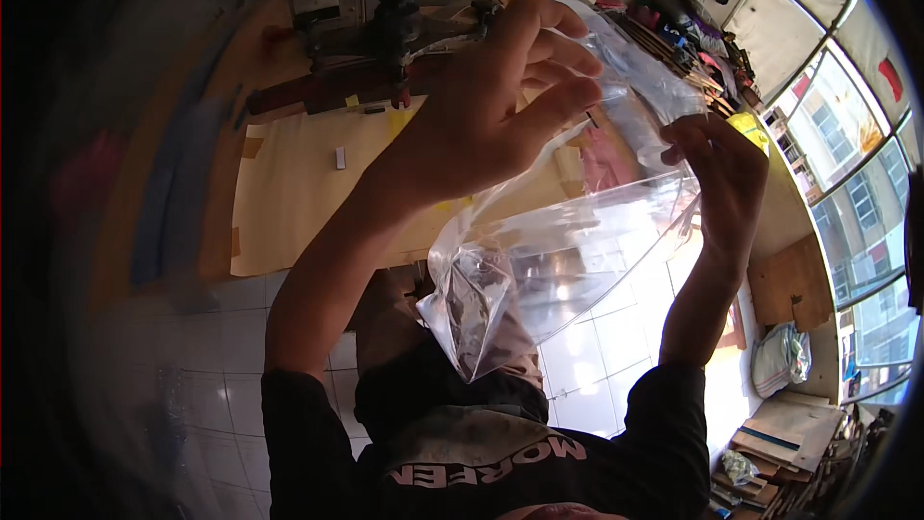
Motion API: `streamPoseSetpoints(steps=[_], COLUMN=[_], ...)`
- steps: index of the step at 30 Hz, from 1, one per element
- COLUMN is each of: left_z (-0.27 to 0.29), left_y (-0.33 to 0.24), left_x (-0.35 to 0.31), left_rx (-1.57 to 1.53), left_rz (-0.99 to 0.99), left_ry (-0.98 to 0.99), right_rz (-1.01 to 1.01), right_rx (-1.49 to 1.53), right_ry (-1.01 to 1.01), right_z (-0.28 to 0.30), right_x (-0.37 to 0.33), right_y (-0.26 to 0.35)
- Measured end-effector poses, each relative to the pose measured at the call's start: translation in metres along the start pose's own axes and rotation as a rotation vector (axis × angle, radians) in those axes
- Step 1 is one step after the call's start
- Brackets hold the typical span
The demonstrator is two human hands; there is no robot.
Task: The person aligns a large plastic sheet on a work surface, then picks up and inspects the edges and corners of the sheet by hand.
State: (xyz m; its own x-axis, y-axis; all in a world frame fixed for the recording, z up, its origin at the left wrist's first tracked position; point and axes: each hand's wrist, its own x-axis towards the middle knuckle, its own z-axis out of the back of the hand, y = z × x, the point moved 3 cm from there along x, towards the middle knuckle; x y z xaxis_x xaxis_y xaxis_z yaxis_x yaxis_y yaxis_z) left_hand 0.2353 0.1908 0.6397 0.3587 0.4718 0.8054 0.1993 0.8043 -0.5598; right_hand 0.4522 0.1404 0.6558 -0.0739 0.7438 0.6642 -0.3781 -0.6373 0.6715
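A clear plastic sheet (577, 246) hangs in loose folds in front of my body, above the near edge of the work table. My left hand (525, 101) is raised over the table, its fingers curled and its thumb against the sheet's upper edge. To its right, my right hand (717, 159) pinches another part of the plastic between thumb and fingertips. The sheet spans the gap between both hands, and its lower left corner gathers into a crumpled point over my lap. More clear plastic (650, 87) shows beyond my hands.
Brown paper (298, 202) covers the table, with a small pale block (340, 158) on it. A dark metal machine (385, 48) stands at the far side. Cluttered material (683, 29) lies far right. A white sack (782, 361) and stacked boards (784, 433) sit at right.
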Motion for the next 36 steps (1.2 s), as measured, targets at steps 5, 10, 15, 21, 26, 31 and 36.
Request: streamPoseSetpoints(steps=[5,10,15,21,26,31,36], left_z=[0.049,0.037,0.051,0.09,0.113,0.109,0.099], left_y=[-0.032,-0.026,-0.031,-0.043,-0.04,-0.027,-0.026], left_x=[-0.062,-0.11,-0.124,-0.14,-0.157,-0.173,-0.176], left_rx=[0.342,0.447,0.438,0.145,0.306,-0.208,-0.169], left_rz=[-0.12,0.0,0.001,0.115,0.211,0.528,0.647], left_ry=[0.13,0.377,0.492,0.423,0.19,-0.136,-0.273], right_rz=[0.068,0.038,0.016,-0.011,-0.021,-0.086,-0.125], right_rx=[0.007,0.064,0.024,0.075,0.179,0.285,0.242], right_ry=[-0.098,-0.079,-0.025,0.004,0.07,0.033,0.017], right_z=[0.03,0.018,0.001,-0.015,-0.031,-0.038,-0.045], right_x=[0.002,0.001,0.002,0.007,-0.001,0.001,0.002], right_y=[-0.017,-0.023,-0.012,0.001,-0.008,-0.022,-0.033])
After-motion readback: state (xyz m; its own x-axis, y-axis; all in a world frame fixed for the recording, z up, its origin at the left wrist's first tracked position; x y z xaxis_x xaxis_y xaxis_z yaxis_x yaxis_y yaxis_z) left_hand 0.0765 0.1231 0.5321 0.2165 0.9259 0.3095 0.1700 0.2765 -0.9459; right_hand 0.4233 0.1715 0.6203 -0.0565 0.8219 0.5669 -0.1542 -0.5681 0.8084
